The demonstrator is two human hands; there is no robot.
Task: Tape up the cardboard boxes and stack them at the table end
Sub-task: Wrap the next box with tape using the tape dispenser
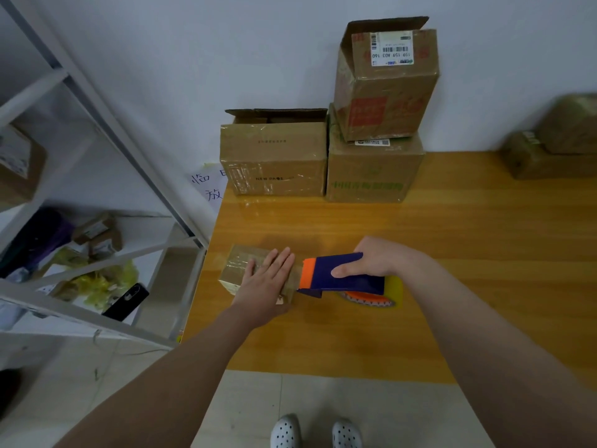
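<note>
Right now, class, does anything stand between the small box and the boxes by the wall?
Nothing visible does: only bare table lies between the small box and the stacked boxes; the tape dispenser sits to its right.

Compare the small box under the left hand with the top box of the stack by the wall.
The small box lies low on the table, closed; the top box stands tall on a green-printed box, one flap up. The left hand presses flat on the small box while the right hand holds a tape dispenser at its edge; no hand touches the top box. Both are brown cardboard with clear tape.
</note>
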